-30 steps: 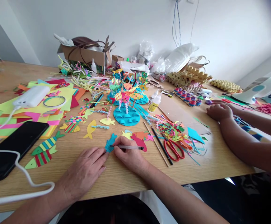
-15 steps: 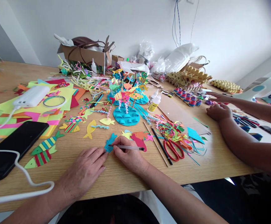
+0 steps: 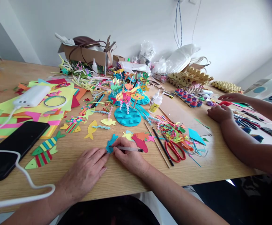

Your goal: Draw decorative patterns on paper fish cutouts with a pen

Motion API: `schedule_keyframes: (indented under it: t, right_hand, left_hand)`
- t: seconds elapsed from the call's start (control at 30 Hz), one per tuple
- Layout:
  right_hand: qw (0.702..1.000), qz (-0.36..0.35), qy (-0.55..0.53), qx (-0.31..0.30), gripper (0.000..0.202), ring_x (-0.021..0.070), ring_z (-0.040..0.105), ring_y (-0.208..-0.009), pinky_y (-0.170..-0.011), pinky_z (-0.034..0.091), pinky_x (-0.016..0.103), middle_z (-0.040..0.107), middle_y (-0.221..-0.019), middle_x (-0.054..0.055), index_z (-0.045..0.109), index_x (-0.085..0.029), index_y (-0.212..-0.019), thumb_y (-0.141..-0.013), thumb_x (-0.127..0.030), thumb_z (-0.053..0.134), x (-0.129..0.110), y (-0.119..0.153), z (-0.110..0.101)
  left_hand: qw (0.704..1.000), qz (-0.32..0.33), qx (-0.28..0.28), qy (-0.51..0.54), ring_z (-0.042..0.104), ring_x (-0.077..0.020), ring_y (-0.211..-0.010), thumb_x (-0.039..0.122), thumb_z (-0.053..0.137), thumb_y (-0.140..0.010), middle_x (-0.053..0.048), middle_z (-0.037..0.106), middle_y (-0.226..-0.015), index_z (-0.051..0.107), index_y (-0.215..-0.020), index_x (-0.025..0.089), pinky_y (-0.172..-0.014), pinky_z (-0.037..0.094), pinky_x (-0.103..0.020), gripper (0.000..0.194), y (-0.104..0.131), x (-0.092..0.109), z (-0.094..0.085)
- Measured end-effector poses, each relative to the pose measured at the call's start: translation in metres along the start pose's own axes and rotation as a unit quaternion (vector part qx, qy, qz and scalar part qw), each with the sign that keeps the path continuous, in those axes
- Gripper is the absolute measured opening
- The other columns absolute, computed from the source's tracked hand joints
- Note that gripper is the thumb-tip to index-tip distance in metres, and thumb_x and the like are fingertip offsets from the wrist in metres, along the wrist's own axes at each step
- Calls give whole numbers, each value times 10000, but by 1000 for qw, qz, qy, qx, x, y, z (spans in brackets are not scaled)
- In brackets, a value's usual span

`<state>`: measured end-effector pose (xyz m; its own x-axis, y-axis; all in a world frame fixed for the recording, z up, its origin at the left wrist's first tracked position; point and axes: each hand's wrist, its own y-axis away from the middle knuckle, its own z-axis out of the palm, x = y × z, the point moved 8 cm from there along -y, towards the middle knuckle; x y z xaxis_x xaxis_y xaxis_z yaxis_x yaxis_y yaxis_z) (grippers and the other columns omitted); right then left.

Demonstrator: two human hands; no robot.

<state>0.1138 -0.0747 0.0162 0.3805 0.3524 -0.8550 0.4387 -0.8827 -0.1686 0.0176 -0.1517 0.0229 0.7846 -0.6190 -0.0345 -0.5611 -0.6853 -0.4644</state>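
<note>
A small blue paper fish (image 3: 111,142) lies on the wooden table between my hands. My right hand (image 3: 128,155) is closed around a translucent pen (image 3: 131,149), its tip on the fish. My left hand (image 3: 89,165) rests on the table, its fingertips at the fish's lower left edge and its fingers lying flat. Beyond my right hand lie a red paper fish (image 3: 140,143) and an orange one. A yellow paper fish (image 3: 90,129) with a blue twisted stem sits farther up, and a blue round base (image 3: 127,118) holds upright fish on stems.
Red-handled scissors (image 3: 175,151), a black pencil (image 3: 163,147) and a wooden stick lie to the right, near paper scraps. A black phone (image 3: 16,150) and white cable lie left. Another person's hands (image 3: 220,113) are at the right. Glue bottles (image 3: 155,104) stand mid-table.
The other person's far hand has shifted right, and a red piece now shows beneath it. My hands keep nearly the same pose, with the pen still on the blue fish.
</note>
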Motion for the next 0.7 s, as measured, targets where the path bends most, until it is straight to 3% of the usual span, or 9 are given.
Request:
schedule_keyframes:
  t: [0.7]
  right_hand:
    - [999, -4, -23, 25, 99, 101, 510, -565, -554, 404, 209, 574, -632, -26, 564, -190, -747, -733, -115, 501, 3, 1, -4]
  left_hand:
    - [1000, -9, -15, 14, 547, -221, -995, 166, 339, -936, -72, 635, -1075, 587, -1154, 174, -855, 456, -379, 330, 2, -2, 4]
